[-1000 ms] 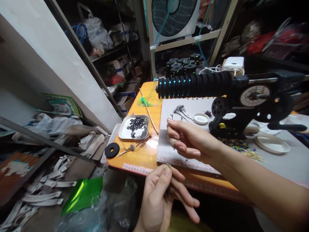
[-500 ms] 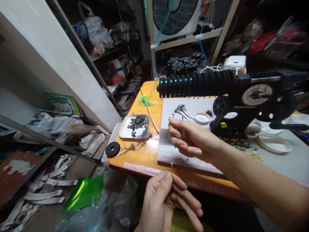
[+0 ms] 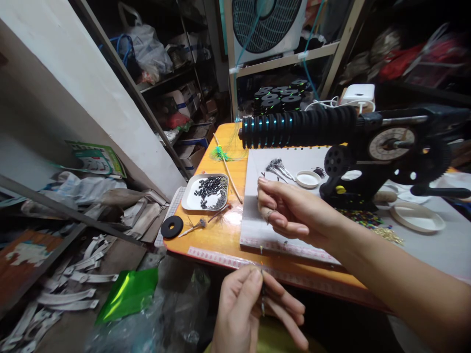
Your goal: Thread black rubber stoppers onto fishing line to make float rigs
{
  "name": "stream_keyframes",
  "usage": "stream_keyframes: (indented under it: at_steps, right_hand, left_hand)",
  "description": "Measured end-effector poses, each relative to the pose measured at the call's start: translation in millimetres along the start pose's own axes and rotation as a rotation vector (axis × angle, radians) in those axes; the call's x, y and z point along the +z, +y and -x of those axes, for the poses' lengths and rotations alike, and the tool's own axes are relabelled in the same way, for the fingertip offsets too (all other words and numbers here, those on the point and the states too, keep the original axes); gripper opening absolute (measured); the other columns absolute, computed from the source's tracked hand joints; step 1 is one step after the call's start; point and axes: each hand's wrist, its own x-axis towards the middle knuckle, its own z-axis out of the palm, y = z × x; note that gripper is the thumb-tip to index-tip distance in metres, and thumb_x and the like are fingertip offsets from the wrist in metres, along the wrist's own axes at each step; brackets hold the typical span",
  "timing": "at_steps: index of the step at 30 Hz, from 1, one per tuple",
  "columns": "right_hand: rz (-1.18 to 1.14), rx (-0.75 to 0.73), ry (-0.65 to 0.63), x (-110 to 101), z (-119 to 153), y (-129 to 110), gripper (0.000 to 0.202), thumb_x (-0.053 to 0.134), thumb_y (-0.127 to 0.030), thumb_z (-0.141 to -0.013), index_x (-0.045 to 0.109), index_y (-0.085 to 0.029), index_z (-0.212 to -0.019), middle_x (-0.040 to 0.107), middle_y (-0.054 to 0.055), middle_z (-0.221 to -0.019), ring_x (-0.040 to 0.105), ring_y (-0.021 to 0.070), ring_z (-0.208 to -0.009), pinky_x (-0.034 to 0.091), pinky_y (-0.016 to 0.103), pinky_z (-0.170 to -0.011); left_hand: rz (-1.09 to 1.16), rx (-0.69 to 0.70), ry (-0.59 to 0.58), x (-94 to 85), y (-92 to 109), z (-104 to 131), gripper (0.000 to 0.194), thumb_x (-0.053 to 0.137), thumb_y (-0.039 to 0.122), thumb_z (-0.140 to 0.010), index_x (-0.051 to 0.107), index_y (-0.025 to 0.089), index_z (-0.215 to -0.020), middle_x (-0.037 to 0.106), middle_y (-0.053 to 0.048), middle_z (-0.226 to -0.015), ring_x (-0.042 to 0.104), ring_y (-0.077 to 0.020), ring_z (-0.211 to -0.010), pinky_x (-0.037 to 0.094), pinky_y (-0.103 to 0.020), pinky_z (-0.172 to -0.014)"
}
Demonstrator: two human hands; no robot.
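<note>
My left hand point(image 3: 239, 306), low in front of the table edge, pinches a thin strand between thumb and forefinger, its other fingers spread. A slim dark piece point(image 3: 263, 294) of the strand hangs against those fingers. Just above the pinch, small yellow and orange beads point(image 3: 261, 249) seem to sit on the strand. Over the grey board point(image 3: 253, 215), my right hand point(image 3: 285, 208) has thumb and forefinger pressed together and the other fingers curled. A very fine thread shows faintly at its fingertips. Whether it joins the left hand's strand is hard to see.
A white tray point(image 3: 187, 196) of small black and metal parts stands left, by a black foam spool point(image 3: 171, 227). At right is a black hand-cranked winder point(image 3: 346, 166) loaded with spools. Loose beads point(image 3: 356, 219), gold pieces point(image 3: 388, 235) and shallow dishes point(image 3: 417, 218) lie beneath it.
My left hand has dropped slightly and its fingers have shifted, so the dark piece shows more plainly. The beads show more clearly above the pinch. My right hand has barely moved.
</note>
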Motion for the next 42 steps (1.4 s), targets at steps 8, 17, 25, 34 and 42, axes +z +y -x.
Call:
stream_keyframes:
  at_steps: [8,17,25,34,42]
  right_hand:
    - [0.075,-0.057,0.001,6.0,7.0,-8.8,0.041,0.053,-0.045,-0.095,0.047,-0.017,-0.065,0.054,-0.004,-0.046,0.025,-0.0005,-0.025,0.014,0.009,-0.028]
    - [0.23,-0.146,-0.035,4.6,11.8,-13.0,0.039,0.053,-0.048,-0.097,0.061,-0.015,-0.076,0.058,-0.004,-0.046,0.03,0.0005,-0.026,0.019,0.01,-0.027]
    - [0.42,-0.144,0.02,3.6,18.7,-18.2,0.039,0.059,-0.046,-0.095,0.071,-0.011,-0.105,0.053,-0.007,-0.045,0.033,0.0021,-0.027,0.025,0.011,-0.026]
    - [-0.005,-0.043,-0.135,3.1,6.0,-4.7,0.041,0.039,-0.044,-0.1,0.051,-0.018,-0.072,0.062,-0.004,-0.049,0.036,0.0039,-0.023,0.054,0.025,-0.043]
    - [-0.035,0.0,-0.072,-0.4,6.2,-9.3,0.037,0.046,-0.042,-0.099,0.051,-0.016,-0.072,0.065,-0.001,-0.056,0.039,0.0021,-0.022,0.026,0.01,-0.024]
  left_hand:
    - [-0.906,0.175,0.29,7.1,33.0,-16.7,0.033,0.055,0.03,-0.096,0.069,0.019,-0.125,0.077,-0.011,-0.098,0.072,-0.0271,-0.092,0.05,-0.036,-0.089]
    - [-1.067,0.442,0.137,31.4,63.8,-67.6,0.028,0.055,0.029,-0.097,0.071,0.024,-0.119,0.066,-0.009,-0.111,0.059,-0.0251,-0.107,0.041,-0.034,-0.097]
    - [-0.772,0.245,0.07,42.7,65.0,-76.7,0.021,0.062,0.031,-0.094,0.068,0.015,-0.082,0.063,-0.001,-0.067,0.06,-0.0146,-0.067,0.046,-0.024,-0.067]
    - [-0.321,0.161,0.021,38.8,47.8,-74.8,0.03,0.072,0.033,-0.083,0.054,0.016,-0.067,0.064,0.004,-0.057,0.058,-0.0086,-0.037,0.049,-0.019,-0.043]
    - [-0.148,-0.011,0.044,28.5,33.2,-48.9,0.024,0.069,0.031,-0.085,0.06,0.015,-0.07,0.068,0.002,-0.046,0.069,-0.0143,-0.043,0.057,-0.022,-0.055]
